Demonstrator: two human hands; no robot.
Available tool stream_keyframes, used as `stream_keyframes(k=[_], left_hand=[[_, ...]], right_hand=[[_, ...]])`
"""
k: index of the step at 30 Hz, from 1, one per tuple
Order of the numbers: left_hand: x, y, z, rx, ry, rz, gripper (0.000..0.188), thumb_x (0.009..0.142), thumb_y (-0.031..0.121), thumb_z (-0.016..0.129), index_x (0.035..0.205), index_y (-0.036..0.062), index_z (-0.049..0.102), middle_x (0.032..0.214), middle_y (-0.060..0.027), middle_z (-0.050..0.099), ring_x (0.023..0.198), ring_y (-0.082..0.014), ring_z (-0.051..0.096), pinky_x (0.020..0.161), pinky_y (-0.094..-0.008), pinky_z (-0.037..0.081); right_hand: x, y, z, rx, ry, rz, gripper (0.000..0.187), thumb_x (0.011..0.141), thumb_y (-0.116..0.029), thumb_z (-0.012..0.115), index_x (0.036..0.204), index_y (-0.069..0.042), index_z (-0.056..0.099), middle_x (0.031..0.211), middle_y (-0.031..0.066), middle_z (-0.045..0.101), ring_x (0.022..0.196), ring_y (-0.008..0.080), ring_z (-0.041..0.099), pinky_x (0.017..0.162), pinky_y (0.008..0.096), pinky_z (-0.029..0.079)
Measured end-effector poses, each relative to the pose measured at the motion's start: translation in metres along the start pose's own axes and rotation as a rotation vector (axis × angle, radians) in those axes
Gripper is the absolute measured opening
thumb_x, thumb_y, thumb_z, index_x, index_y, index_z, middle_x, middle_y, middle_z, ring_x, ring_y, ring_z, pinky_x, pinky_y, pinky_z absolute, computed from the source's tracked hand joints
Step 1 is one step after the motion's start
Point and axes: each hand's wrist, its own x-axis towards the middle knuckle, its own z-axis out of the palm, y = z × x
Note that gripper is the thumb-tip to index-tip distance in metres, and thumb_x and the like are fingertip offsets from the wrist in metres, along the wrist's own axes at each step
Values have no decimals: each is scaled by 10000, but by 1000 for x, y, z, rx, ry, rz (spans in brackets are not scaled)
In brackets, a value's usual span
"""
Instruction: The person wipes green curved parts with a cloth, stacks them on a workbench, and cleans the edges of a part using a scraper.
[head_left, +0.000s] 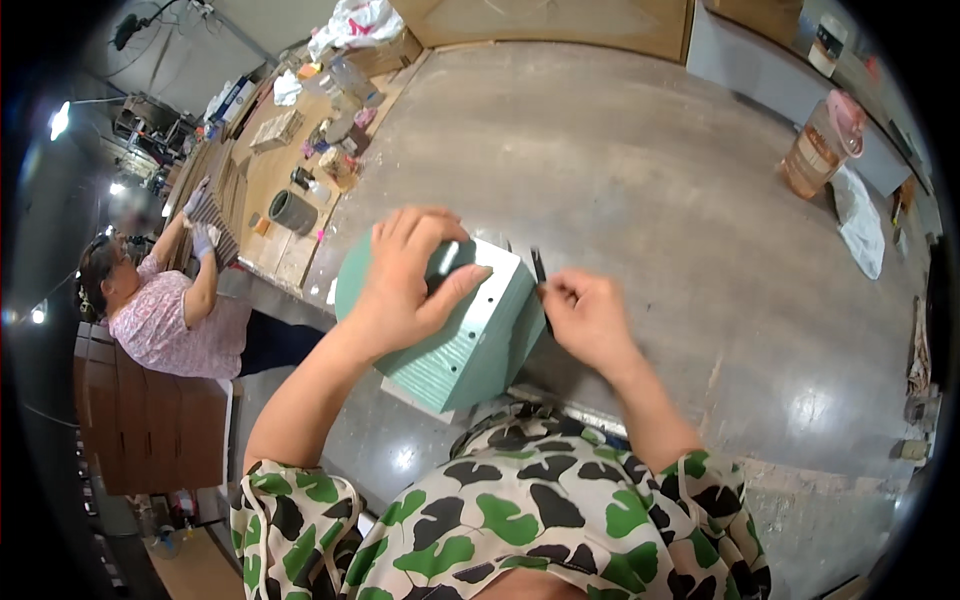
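Observation:
Near the table's front edge is a green, wedge-shaped boxy piece (472,352) with a ribbed face. A pale strip with several small dark holes runs along its edge. My left hand (405,285) grips the piece from above, thumb and fingers curled over its top. Just to its right, my right hand (590,320) pinches a slim black tool (539,265), whose upper end sticks up beside the green piece. The tool's kind is not clear, and its lower part is mostly hidden by my fingers.
A wide grey-brown table (560,150) spreads ahead. Jars and a dark cup (292,212) stand on a wooden bench at left. A bottle with pinkish liquid (815,150) and a white plastic bag (858,225) lie at right. A gloved co-worker (185,320) stands at left.

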Motion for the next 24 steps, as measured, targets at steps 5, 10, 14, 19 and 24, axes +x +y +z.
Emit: stream_keyframes(k=[5,10,14,19,24], left_hand=[[-10,-13,-2,15,-76,-74,342,796,261,702,1038,58,571,1043,-85,564,1001,-265,500,872,-369,340],[0,-2,-5,9,-113,-72,321,812,250,685,1034,47,574,1055,-103,557,1002,-275,501,893,-366,349],[1,-4,-6,20,-159,-69,310,836,222,658,1059,30,561,1079,-128,553,1016,-288,500,911,-372,360],[1,-3,-7,46,-141,-50,303,835,214,658,1052,28,559,1078,-124,553,1013,-287,501,907,-374,361],[-4,-7,-7,19,-152,-77,298,831,211,667,1034,21,561,1077,-124,557,1014,-289,506,904,-379,361]], right_hand=[[11,-48,-17,602,-148,133,155,874,-135,654,910,16,672,708,-50,595,584,33,475,499,219,394],[-15,99,4,-16,-105,384,131,800,-132,680,793,-2,667,618,104,617,531,184,573,506,314,444],[-32,101,30,-272,-96,232,83,783,-81,653,753,-4,656,702,204,618,595,358,591,537,368,463],[-26,86,37,28,-54,263,92,819,-82,653,809,10,658,645,123,624,533,220,579,512,304,439],[-28,-14,8,557,94,252,134,859,-110,659,844,23,652,648,-10,585,544,37,490,475,223,395]])
